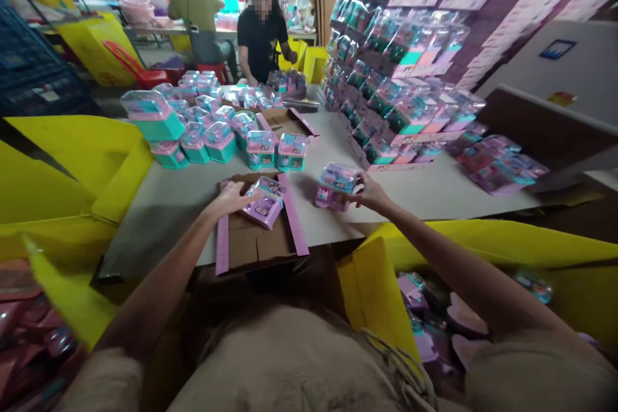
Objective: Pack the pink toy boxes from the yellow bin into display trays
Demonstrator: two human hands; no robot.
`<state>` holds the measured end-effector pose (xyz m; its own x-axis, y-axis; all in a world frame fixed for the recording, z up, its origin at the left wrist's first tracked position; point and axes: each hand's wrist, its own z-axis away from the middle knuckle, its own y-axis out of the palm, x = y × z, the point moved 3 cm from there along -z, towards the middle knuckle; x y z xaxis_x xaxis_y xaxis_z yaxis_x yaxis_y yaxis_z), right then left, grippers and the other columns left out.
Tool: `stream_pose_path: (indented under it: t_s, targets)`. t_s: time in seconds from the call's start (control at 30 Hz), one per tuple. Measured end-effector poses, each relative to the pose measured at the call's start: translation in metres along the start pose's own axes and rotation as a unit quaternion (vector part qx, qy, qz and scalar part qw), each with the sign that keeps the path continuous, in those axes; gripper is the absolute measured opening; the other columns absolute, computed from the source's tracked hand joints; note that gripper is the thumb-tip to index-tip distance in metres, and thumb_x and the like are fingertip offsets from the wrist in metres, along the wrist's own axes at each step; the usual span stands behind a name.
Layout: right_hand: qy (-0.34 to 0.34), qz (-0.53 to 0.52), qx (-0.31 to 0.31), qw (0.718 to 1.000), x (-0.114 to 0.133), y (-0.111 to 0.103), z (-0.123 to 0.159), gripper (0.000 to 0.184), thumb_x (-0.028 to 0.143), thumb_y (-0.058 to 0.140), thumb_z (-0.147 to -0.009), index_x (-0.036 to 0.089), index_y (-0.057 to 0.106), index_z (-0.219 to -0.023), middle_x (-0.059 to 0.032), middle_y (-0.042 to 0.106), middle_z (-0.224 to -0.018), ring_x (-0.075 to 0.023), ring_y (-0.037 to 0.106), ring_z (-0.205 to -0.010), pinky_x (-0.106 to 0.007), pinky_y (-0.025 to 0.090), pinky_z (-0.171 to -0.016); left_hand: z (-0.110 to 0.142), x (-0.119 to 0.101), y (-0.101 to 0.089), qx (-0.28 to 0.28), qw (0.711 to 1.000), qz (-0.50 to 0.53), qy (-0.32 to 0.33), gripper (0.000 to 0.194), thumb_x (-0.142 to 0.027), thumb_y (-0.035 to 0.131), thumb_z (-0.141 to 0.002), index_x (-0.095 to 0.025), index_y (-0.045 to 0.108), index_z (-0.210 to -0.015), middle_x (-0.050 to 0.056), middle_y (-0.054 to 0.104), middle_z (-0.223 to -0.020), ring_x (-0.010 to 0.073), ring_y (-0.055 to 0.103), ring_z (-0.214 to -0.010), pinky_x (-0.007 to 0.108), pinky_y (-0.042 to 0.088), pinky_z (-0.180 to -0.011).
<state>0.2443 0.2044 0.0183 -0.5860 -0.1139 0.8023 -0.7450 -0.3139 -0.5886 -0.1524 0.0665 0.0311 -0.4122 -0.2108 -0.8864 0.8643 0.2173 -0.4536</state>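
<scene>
My left hand is closed on a purple toy box with a clear lid, which sits tilted over the far part of a shallow cardboard tray with pink sides. To the right, my right hand grips a second clear-topped box, lilac with teal trim, at or just above the tabletop. Two teal boxes stand side by side beyond the tray. Whether the right-hand box touches the table I cannot tell.
Several teal boxes crowd the table's left. Tall stacks of filled trays rise at the right. Another tray lies farther back. Yellow bins flank me, holding more boxes. Across the table a person works; another sits behind.
</scene>
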Motion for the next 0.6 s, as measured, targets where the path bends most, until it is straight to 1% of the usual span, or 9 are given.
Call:
stream_pose_path:
  t_s: [0.07, 0.1, 0.17, 0.23, 0.3, 0.4, 0.43, 0.5, 0.6]
  targets:
    - [-0.006, 0.055, -0.022, 0.998, 0.002, -0.004, 0.004, 0.095, 0.048, 0.094, -0.058, 0.018, 0.052, -0.137, -0.0172, 0.064, -0.129, -0.0174, 0.065, -0.069, -0.035, 0.06, -0.055, -0.001, 0.005, 0.01, 0.105, 0.993, -0.017, -0.046, 0.053, -0.062, 0.093, -0.055, -0.018, 0.077, -0.078, 0.009, 0.074, -0.08, 0.0303, 0.069, -0.084, 0.035, 0.052, -0.073]
    - [-0.028, 0.084, -0.058, 0.994, 0.007, -0.008, 0.01, 0.1, 0.047, 0.095, -0.059, 0.017, 0.051, -0.143, -0.0201, 0.062, -0.135, -0.02, 0.067, -0.074, -0.04, 0.062, -0.063, 0.001, 0.007, 0.014, 0.125, 0.99, -0.014, -0.058, 0.056, -0.064, 0.093, -0.055, -0.017, 0.078, -0.083, 0.009, 0.076, -0.083, 0.0297, 0.069, -0.083, 0.034, 0.051, -0.072]
    - [-0.103, 0.129, -0.143, 0.976, 0.022, -0.014, 0.029, 0.1, 0.05, 0.093, -0.065, 0.018, 0.051, -0.15, -0.0209, 0.061, -0.138, -0.0244, 0.069, -0.083, -0.046, 0.064, -0.079, 0.005, 0.01, 0.019, 0.117, 0.99, 0.023, -0.069, 0.064, -0.063, 0.095, -0.052, -0.017, 0.078, -0.092, 0.009, 0.08, -0.093, 0.0288, 0.071, -0.087, 0.034, 0.052, -0.073]
    - [-0.173, 0.132, -0.161, 0.963, 0.039, -0.008, 0.049, 0.08, 0.055, 0.082, -0.081, 0.019, 0.058, -0.147, -0.0158, 0.07, -0.123, -0.0253, 0.069, -0.085, -0.045, 0.062, -0.084, 0.008, 0.013, 0.02, 0.101, 0.99, 0.057, -0.08, 0.07, -0.061, 0.097, -0.049, -0.016, 0.077, -0.098, 0.011, 0.081, -0.102, 0.0286, 0.072, -0.092, 0.034, 0.053, -0.077]
    - [-0.197, 0.093, -0.071, 0.973, 0.051, 0.013, 0.063, 0.053, 0.053, 0.07, -0.093, 0.02, 0.069, -0.134, -0.0099, 0.075, -0.099, -0.0233, 0.071, -0.079, -0.04, 0.062, -0.08, 0.01, 0.013, 0.023, 0.099, 0.986, 0.096, -0.092, 0.076, -0.06, 0.099, -0.048, -0.015, 0.076, -0.105, 0.013, 0.081, -0.107, 0.0288, 0.073, -0.096, 0.035, 0.055, -0.082]
    - [-0.172, 0.021, 0.1, 0.98, 0.059, 0.062, 0.069, 0.037, 0.046, 0.065, -0.098, 0.018, 0.076, -0.119, -0.0081, 0.077, -0.086, -0.0215, 0.074, -0.074, -0.037, 0.062, -0.076, 0.017, 0.01, 0.029, 0.094, 0.978, 0.16, -0.099, 0.082, -0.055, 0.101, -0.045, -0.012, 0.074, -0.11, 0.014, 0.08, -0.107, 0.0298, 0.074, -0.097, 0.037, 0.057, -0.086]
    - [-0.161, 0.002, 0.124, 0.979, 0.06, 0.077, 0.067, 0.038, 0.045, 0.066, -0.097, 0.017, 0.076, -0.12, -0.0094, 0.079, -0.09, -0.022, 0.075, -0.077, -0.037, 0.062, -0.078, 0.021, 0.008, 0.03, 0.088, 0.975, 0.18, -0.093, 0.084, -0.052, 0.102, -0.045, -0.012, 0.073, -0.113, 0.014, 0.08, -0.107, 0.0303, 0.074, -0.097, 0.038, 0.058, -0.087]
    - [-0.141, -0.048, 0.124, 0.981, 0.064, 0.1, 0.058, 0.046, 0.046, 0.07, -0.095, 0.017, 0.073, -0.131, -0.0129, 0.08, -0.105, -0.0238, 0.076, -0.09, -0.039, 0.062, -0.085, 0.033, 0.003, 0.032, 0.071, 0.971, 0.222, -0.061, 0.088, -0.046, 0.102, -0.048, -0.014, 0.07, -0.123, 0.012, 0.08, -0.112, 0.0309, 0.074, -0.102, 0.039, 0.059, -0.091]
    - [-0.116, -0.178, 0.156, 0.965, 0.074, 0.12, 0.046, 0.076, 0.053, 0.081, -0.087, 0.022, 0.057, -0.153, -0.0144, 0.074, -0.132, -0.0242, 0.074, -0.107, -0.04, 0.062, -0.09, 0.057, -0.004, 0.033, 0.058, 0.96, 0.274, 0.014, 0.089, -0.042, 0.099, -0.059, -0.021, 0.064, -0.138, 0.01, 0.076, -0.126, 0.0312, 0.072, -0.114, 0.04, 0.058, -0.1]
